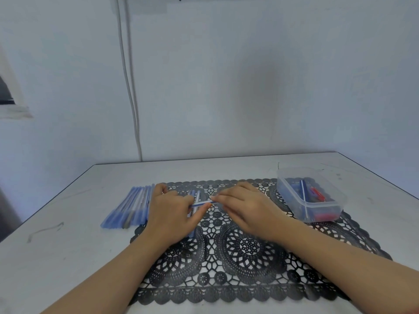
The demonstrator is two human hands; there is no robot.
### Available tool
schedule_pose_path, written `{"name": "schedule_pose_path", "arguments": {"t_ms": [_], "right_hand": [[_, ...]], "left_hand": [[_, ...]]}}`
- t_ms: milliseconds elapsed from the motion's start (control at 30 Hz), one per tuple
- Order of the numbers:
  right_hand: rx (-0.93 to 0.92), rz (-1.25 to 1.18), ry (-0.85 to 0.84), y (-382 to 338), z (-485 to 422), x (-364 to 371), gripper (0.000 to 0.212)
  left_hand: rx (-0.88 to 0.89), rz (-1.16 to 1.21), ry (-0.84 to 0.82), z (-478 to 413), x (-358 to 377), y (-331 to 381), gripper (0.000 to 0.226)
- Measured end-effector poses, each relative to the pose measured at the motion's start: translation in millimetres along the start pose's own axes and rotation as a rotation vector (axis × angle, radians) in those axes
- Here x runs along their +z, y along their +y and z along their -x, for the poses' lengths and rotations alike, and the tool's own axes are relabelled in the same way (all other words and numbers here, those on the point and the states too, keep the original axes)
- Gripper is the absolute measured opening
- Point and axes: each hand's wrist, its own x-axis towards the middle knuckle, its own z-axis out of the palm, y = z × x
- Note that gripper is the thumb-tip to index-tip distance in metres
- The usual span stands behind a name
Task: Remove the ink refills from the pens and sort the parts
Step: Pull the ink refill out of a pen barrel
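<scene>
A thin blue-and-white pen part (pixel 202 203), either a pen or its refill, stretches between my two hands above the black lace mat (pixel 244 264). My left hand (pixel 172 214) pinches its left end and my right hand (pixel 244 207) pinches its right end. A row of several blue pens (pixel 129 207) lies on the table left of my left hand. A few more pens (pixel 196 195) lie on the mat, partly hidden behind my left hand. The frame is slightly blurred, so I cannot tell whether the held piece is one part or two.
A clear plastic tub (pixel 326 210) stands on the mat's right side, holding blue and red pen parts and a white refill (pixel 303 196). The white table (pixel 68 257) meets the wall at the back, where a white cable (pixel 130 91) hangs down.
</scene>
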Motion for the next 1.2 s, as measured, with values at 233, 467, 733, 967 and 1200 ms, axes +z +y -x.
{"name": "schedule_pose_path", "arguments": {"t_ms": [233,467,733,967,1200], "right_hand": [[0.008,0.139,0.038,10,-1,-6,0.036],[0.026,0.229,-0.057,14,-5,-9,0.042],[0.084,0.289,-0.129,17,-9,-23,0.038],[0.210,0.430,-0.261,33,-14,-41,0.042],[0.296,0.538,-0.343,50,-10,-49,0.029]], "left_hand": [[-0.005,0.008,0.007,-1,-2,1,0.049],[-0.026,0.005,-0.011,0,0,-2,0.055],[-0.032,-0.005,-0.029,2,2,-4,0.060],[-0.062,-0.002,0.016,1,1,-4,0.065],[-0.063,-0.007,0.022,1,3,-4,0.065]]}}
